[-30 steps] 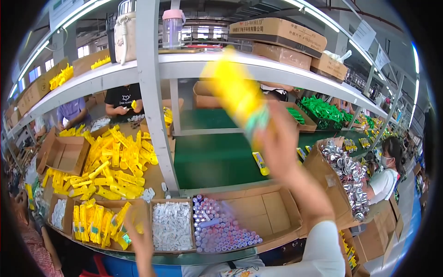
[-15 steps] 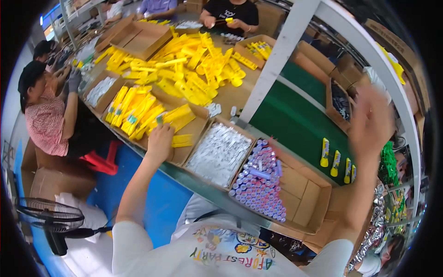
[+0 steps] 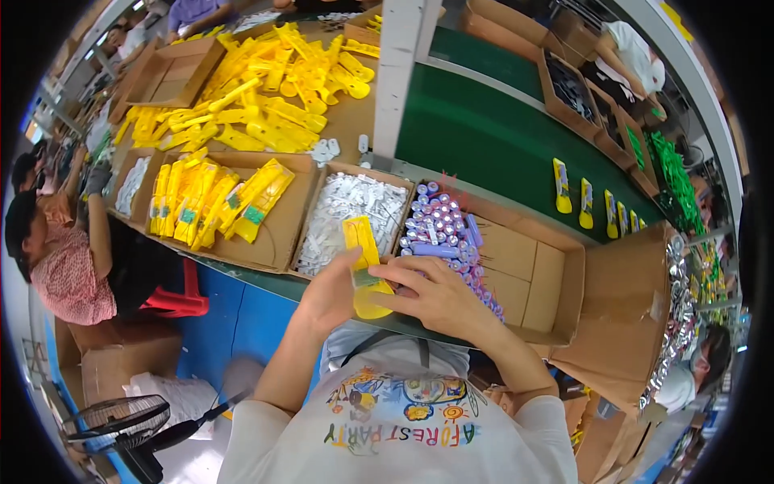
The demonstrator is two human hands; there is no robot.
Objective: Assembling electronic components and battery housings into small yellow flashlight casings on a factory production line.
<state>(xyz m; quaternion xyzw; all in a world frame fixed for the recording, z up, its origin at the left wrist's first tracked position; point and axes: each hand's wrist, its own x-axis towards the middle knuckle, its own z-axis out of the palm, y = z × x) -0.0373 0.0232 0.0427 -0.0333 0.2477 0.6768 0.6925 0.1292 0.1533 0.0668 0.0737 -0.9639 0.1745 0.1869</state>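
My left hand [image 3: 326,292] grips a long yellow plastic housing [image 3: 360,237] with a rounded lower end, holding it tilted close in front of me. A small green circuit board sits in its middle. My right hand [image 3: 443,295] is closed on the same housing from the right, fingertips at the board. Behind my hands stands a carton of small white plastic pieces [image 3: 343,198]. Just right of it, purple battery cells [image 3: 435,234] with red wires are packed in another carton. More yellow housings with green boards [image 3: 193,202] lie in the carton to the left.
Loose yellow housings [image 3: 282,81] are heaped on the table beyond, beside a shallow cardboard tray [image 3: 175,77]. A white post [image 3: 395,89] rises before the green conveyor belt [image 3: 484,121], where several yellow pieces [image 3: 562,185] stand in a row. A co-worker [image 3: 72,258] sits at left.
My left hand has come from the carton of yellow housings, bringing one to my front. My right hand has swung in from above the belt on the right to meet it. The view has shifted.
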